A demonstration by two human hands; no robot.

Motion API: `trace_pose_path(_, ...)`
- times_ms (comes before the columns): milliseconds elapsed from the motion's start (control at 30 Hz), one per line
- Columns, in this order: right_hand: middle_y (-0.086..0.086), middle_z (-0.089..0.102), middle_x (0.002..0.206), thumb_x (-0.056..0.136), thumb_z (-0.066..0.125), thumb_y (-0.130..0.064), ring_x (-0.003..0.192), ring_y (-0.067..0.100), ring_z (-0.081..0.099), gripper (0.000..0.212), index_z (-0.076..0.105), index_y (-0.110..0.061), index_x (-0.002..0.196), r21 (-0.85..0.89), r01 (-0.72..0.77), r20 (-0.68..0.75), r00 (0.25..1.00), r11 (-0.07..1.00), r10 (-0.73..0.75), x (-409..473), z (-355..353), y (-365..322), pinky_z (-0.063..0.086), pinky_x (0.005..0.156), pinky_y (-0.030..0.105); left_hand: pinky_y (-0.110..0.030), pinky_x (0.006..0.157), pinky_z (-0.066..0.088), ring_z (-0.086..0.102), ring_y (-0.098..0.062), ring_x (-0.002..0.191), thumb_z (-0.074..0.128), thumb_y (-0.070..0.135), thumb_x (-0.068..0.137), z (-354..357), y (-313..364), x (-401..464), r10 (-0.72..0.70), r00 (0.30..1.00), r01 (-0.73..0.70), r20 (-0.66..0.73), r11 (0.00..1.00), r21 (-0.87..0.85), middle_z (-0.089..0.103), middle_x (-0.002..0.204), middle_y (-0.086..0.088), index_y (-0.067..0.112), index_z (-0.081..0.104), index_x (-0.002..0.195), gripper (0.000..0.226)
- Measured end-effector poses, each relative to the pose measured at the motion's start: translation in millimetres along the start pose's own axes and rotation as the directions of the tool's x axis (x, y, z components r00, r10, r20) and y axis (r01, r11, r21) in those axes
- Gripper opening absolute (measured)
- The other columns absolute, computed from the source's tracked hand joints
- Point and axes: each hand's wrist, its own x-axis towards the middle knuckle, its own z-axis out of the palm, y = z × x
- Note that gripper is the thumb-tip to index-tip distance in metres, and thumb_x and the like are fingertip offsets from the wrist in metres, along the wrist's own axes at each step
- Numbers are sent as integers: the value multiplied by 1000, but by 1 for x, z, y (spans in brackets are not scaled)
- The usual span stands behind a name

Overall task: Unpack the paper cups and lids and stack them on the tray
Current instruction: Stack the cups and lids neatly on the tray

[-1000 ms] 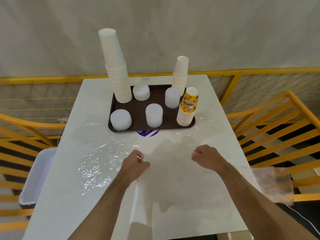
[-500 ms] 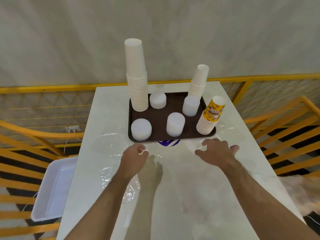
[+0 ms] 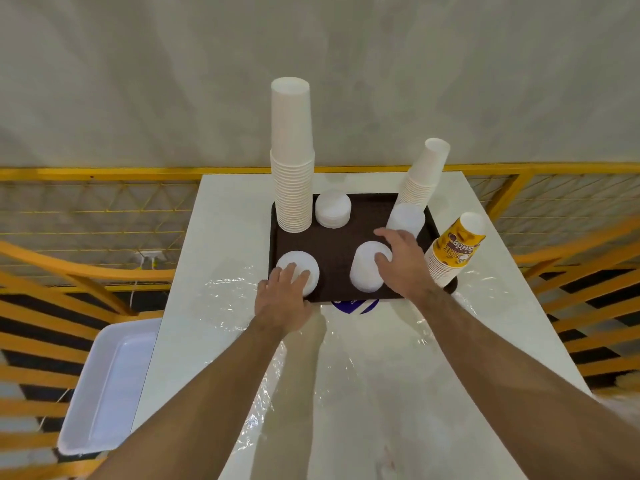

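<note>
Two bare forearms reach fwd over a white table (image 3: 485,306). Left hand (image 3: 282,299) lies at the near-left corner of a dark brown tray (image 3: 341,237), fingers straight and relaxed, tips touching a short lid stack (image 3: 300,273). Right hand (image 3: 401,261) is over the tray's near edge, fingers spread and loosely bent, resting against a second lid stack (image 3: 367,271); not clearly gripping it. Far-left corner: tall white cup stack (image 3: 291,161), third lid stack (image 3: 333,208) just beside it. Far-right corner: leaning cup stack (image 3: 424,174), w/ a fourth lid stack (image 3: 406,220) in front. Printed yellow cups (image 3: 453,251) lean at the near-right corner. Clear plastic wrap (image 3: 346,358) covers the near table. White bin (image 3: 107,386) sits left, below table level.
</note>
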Motion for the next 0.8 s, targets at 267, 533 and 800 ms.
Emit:
trace_pose_path(267, 7, 33, 158, 104, 50, -27, 141, 29, 40, 42, 46, -33, 145, -166, 98, 348, 937, 981, -35, 33, 17, 7, 40, 114, 43, -44, 118, 22, 13, -27, 149, 48, 37, 98, 7, -1, 6, 37, 997, -39, -63, 999, -30, 17, 164, 0, 31, 29, 153, 58)
trace_pose_path(533, 8, 38, 155, 103, 48, -29, 135, 36, 44, 41, 45, -33, 144, -277, 19, 318, 945, 961, 73, 42, -6, 12, 43, 110, 52, -41, 108, 33, 37, -27, 134, 50, 28, 99, -6, -6, 18, -113, 968, 31, -226, 941, -337, 38, 149, -6, 21, 51, 139, 41)
trace_pose_path(800, 8, 56, 139, 99, 57, -21, 125, 22, 54, 45, 51, -16, 143, 93, 67, 345, 934, 993, -95, 37, 41, -66, 42, 104, 32, -38, 104, 39, 49, -35, 127, 49, 20, 98, -24, -8, 41, -263, 963, 255, 64, 799, -544, 52, 139, -18, 10, 37, 147, 51)
